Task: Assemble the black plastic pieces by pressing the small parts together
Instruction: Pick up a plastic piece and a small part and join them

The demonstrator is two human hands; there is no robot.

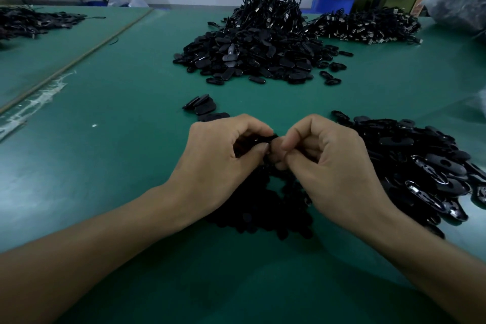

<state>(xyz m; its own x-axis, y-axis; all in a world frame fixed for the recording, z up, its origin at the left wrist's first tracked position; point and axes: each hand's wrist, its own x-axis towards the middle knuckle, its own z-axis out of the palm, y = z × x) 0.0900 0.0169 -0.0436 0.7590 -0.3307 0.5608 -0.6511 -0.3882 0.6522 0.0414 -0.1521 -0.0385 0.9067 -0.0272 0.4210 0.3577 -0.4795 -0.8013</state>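
Green matting covers the table [126, 87], dim under bluish light. Near its front, two bare forearms reach in and the hands meet above a low heap of black parts [257, 210]. The left grip [223, 158] is curled tight, its thumb and forefinger pinching a small black plastic piece [264, 139]. The right grip [328, 163] is curled as well, its thumb and forefinger closed on the same piece from the other side. The piece sits between the two sets of fingertips, held clear of the table and mostly hidden by them. Whether it is one part or two cannot be told.

A wider spread of oval shells [426, 166] lies just right of the right wrist. A small cluster [203, 108] rests just beyond the left knuckles. Farther back stands a big mound [252, 55] topped with tangled cables [271, 8], and a blue bin [334, 2] stands behind it.
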